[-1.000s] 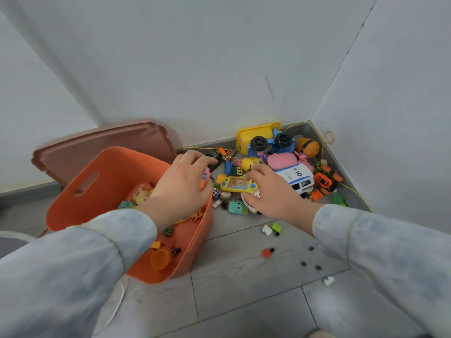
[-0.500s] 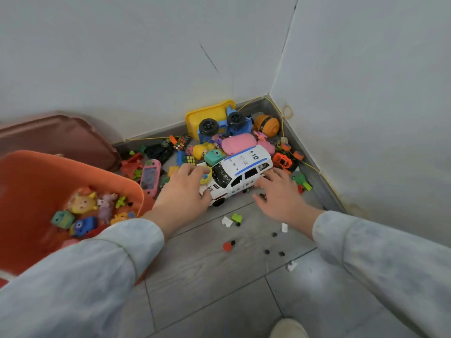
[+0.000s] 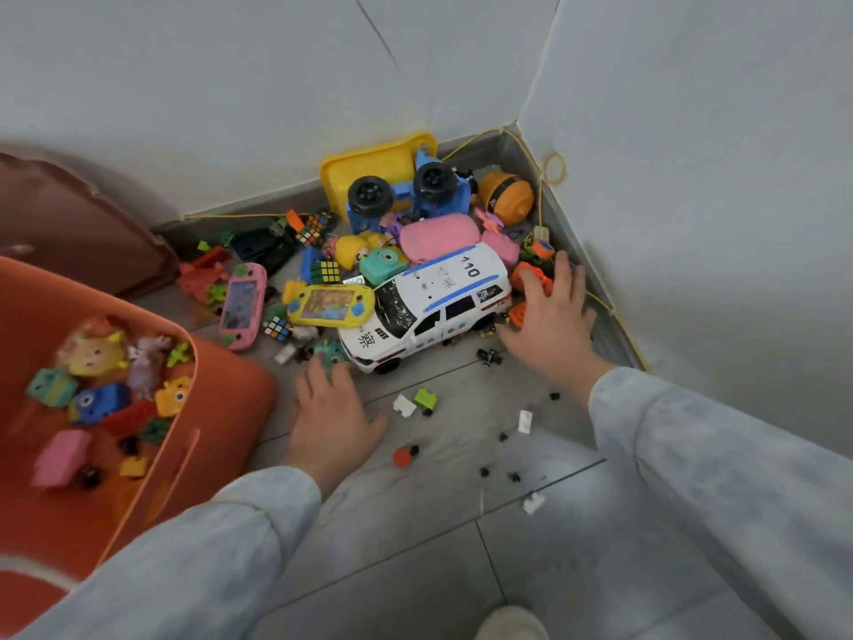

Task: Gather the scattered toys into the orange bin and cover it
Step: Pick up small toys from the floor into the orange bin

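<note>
My left hand (image 3: 334, 420) lies palm down, low over the floor (image 3: 415, 538). Its fingers (image 3: 314, 378) reach forward to a small teal toy (image 3: 331, 352) right at their tips. It is too blurred there for me to tell whether they only touch it or have hold of it. Just past those fingertips, a little to their right, stands the white police car (image 3: 438, 307), nose toward them. Beyond them to the left lie the yellow handheld game (image 3: 330, 307) and the pink handheld game (image 3: 242, 307).

My right hand (image 3: 551, 325) is spread wide, its fingers (image 3: 564, 277) straight and apart, gripping nothing. They lie over an orange toy car (image 3: 524, 272) at the police car's rear, close to the corner of the walls.

The orange bin (image 3: 231, 408) sits to the left of my left fingers, its wall near that wrist, with small toys already inside and no cover on it. The brown lid (image 3: 69, 224) leans on the wall beyond the bin, well to the left of my fingers.

Between my two hands, nearer me than the fingertips, a green brick (image 3: 425, 398), a red round piece (image 3: 402, 457) and small black bits lie on the floor.
</note>
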